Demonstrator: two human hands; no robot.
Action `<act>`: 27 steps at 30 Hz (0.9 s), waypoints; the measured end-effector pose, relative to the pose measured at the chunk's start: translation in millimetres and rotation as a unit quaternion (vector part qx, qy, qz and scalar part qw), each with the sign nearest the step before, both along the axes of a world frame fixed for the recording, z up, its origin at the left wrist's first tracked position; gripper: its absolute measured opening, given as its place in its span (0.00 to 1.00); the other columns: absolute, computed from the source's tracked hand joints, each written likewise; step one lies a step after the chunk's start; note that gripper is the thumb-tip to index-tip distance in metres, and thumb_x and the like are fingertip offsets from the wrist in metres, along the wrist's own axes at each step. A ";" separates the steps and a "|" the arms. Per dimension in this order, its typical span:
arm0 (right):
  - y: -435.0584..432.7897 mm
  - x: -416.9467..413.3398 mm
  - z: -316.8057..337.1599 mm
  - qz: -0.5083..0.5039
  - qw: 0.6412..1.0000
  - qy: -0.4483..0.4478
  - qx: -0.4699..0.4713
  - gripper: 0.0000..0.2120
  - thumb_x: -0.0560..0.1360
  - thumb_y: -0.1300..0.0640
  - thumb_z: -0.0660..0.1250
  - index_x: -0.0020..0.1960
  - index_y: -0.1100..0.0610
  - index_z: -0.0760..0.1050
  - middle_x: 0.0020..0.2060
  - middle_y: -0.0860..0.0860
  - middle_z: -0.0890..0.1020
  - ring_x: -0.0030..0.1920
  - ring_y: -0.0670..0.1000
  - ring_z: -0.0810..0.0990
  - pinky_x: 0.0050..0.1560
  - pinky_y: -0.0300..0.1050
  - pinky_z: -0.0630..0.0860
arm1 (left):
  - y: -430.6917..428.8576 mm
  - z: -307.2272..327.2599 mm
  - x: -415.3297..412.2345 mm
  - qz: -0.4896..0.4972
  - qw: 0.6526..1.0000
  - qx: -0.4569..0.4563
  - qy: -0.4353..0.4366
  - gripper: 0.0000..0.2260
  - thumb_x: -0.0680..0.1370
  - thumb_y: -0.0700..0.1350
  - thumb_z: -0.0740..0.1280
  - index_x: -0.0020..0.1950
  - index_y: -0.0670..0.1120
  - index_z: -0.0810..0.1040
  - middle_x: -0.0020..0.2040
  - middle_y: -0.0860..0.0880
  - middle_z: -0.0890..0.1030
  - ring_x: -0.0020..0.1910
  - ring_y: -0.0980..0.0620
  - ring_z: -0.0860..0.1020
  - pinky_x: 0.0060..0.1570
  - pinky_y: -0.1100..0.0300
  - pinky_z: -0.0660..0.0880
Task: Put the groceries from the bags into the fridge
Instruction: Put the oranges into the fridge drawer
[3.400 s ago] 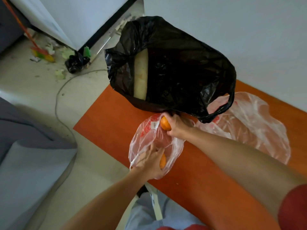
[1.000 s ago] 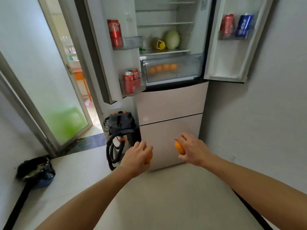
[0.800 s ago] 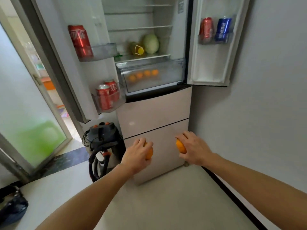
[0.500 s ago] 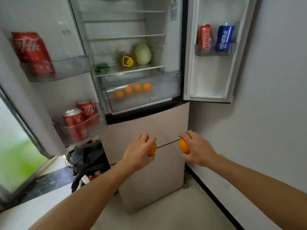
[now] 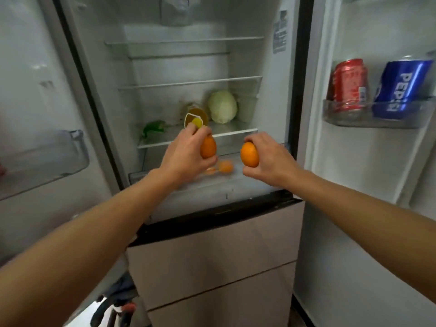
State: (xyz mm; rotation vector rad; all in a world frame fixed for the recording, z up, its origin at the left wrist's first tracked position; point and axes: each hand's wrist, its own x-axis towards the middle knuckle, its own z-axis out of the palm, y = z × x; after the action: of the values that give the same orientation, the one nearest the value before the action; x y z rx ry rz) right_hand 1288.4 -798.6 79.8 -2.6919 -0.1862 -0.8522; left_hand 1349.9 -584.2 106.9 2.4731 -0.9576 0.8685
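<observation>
**Two oranges held up at the open fridge**

The left hand (image 5: 186, 152) grips an orange (image 5: 208, 147) and the right hand (image 5: 269, 159) grips a second orange (image 5: 249, 154), side by side before the fridge (image 5: 212, 256). Behind them, loose oranges (image 5: 225, 166) lie in the clear drawer (image 5: 236, 185). A pale cabbage (image 5: 222, 106) sits on the glass shelf (image 5: 231, 132). The door bin (image 5: 368, 116) holds a red can (image 5: 349, 84) and a blue can (image 5: 398, 88).

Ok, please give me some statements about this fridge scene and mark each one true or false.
The left hand holds an orange. True.
The right hand is empty. False: it holds a second orange.
The blue can stands in the left door. False: it stands in the right door shelf, beside the red can.
The cabbage lies on the shelf above the drawer. True.
The drawer is empty. False: oranges show in it.
</observation>
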 end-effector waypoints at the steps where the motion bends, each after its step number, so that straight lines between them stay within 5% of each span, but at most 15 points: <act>1: 1.0 16.2 11.0 0.004 1.000 -0.012 -0.001 0.33 0.66 0.49 0.75 0.67 0.52 0.67 0.60 0.52 0.72 0.55 0.54 0.75 0.51 0.51 0.74 | -0.8 6.5 14.9 0.006 1.000 0.001 0.007 0.25 0.69 0.54 0.74 0.62 0.50 0.71 0.54 0.47 0.71 0.51 0.46 0.73 0.48 0.49 0.73; 5: 2.9 93.4 42.9 -0.004 0.999 -0.038 -0.001 0.33 0.64 0.49 0.75 0.67 0.51 0.69 0.59 0.54 0.71 0.55 0.57 0.75 0.54 0.52 0.75 | -3.9 14.4 88.7 0.032 0.996 0.039 0.069 0.27 0.66 0.54 0.75 0.60 0.48 0.69 0.55 0.45 0.74 0.52 0.44 0.75 0.49 0.47 0.74; 10: -2.4 174.8 44.5 -0.023 0.992 0.110 -0.063 0.37 0.63 0.47 0.77 0.69 0.53 0.67 0.60 0.57 0.75 0.57 0.59 0.76 0.54 0.50 0.75 | -13.5 -1.3 154.5 0.052 0.968 0.164 0.183 0.27 0.65 0.57 0.75 0.58 0.47 0.71 0.54 0.47 0.77 0.52 0.45 0.75 0.48 0.51 0.76; 16: 3.3 243.3 22.1 0.017 0.939 0.284 -0.193 0.29 0.60 0.45 0.77 0.57 0.52 0.73 0.52 0.52 0.79 0.49 0.54 0.77 0.45 0.48 0.77 | -23.6 -18.8 207.9 0.051 0.919 0.293 0.258 0.25 0.67 0.55 0.75 0.59 0.49 0.74 0.57 0.46 0.75 0.53 0.46 0.75 0.48 0.55 0.74; 27: 23.4 313.4 -23.4 0.116 0.841 0.414 -0.329 0.26 0.58 0.45 0.79 0.53 0.54 0.77 0.45 0.51 0.81 0.44 0.54 0.81 0.46 0.50 0.82 | -42.3 -62.7 245.7 0.074 0.879 0.371 0.289 0.23 0.67 0.50 0.75 0.58 0.47 0.74 0.55 0.44 0.78 0.51 0.44 0.78 0.45 0.56 0.75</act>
State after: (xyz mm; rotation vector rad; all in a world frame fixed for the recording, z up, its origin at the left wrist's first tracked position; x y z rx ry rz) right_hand 1601.8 -775.2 56.4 -3.2537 -0.6699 0.6069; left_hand 1595.6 -626.5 44.2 3.1668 -0.9887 -0.3200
